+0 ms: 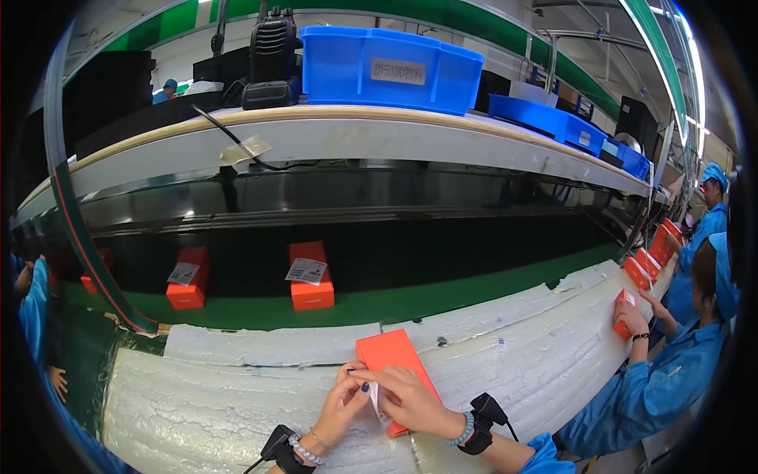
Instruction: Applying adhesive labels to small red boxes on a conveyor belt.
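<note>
An orange-red box (389, 348) lies on the padded white work surface, just in front of me. Over its near part, my left hand (341, 401) and my right hand (414, 401) come together, fingertips almost touching. Between them is a small white label (377, 397), partly covered by my fingers. The left hand pinches it between thumb and finger. My right fingers are also closed at the label, and that hand rests over the box's right side. Each wrist carries a black strapped device and a bracelet.
Beyond the white padding (253, 346) runs a dark green conveyor belt (379, 292) bearing orange-red boxes (313, 293) with white labels. A shelf above holds a blue bin (391, 71) and a black two-way radio (272, 59). Co-workers in blue (659, 379) handle similar boxes at right; another stands far left.
</note>
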Demonstrator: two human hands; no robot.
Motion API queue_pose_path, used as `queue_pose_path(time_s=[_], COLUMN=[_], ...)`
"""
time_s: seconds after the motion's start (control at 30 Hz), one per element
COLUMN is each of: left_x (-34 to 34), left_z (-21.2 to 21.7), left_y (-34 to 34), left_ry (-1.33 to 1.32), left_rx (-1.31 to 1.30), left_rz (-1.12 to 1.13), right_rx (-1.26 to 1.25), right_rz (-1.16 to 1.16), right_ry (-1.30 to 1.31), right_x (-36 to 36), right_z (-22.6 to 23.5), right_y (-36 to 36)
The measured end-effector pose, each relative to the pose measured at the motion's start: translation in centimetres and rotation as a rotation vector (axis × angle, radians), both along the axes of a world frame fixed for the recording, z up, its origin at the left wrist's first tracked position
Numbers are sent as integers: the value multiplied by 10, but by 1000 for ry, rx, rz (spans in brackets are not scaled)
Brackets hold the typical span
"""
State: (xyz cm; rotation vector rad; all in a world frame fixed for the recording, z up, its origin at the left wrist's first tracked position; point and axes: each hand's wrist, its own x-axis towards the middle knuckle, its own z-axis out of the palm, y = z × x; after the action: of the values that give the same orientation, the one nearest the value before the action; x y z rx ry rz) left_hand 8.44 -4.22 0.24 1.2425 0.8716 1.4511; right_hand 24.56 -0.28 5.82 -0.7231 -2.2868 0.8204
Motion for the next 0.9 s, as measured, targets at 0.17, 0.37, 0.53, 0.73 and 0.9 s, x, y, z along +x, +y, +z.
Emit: queue_pose_path(time_s=[0.17,0.37,0.53,0.73,0.9], left_x=[-8,-15,-19,-21,-22], left_z=[29,16,-3,-15,-15], left_y=[-1,8,9,14,16], left_ry=[-489,-264,110,354,647], left_rx=[-191,-56,-182,-137,103], left_rz=[-24,190,60,-147,-160], right_rx=[-184,-795,-673,-411,-285], right_rz=[55,195,12,80,48], right_ry=[247,1041,461,44,-127], right_x=[24,61,59,38,31], right_z=[-9,3,21,3,7], right_y=[14,36,31,42,34])
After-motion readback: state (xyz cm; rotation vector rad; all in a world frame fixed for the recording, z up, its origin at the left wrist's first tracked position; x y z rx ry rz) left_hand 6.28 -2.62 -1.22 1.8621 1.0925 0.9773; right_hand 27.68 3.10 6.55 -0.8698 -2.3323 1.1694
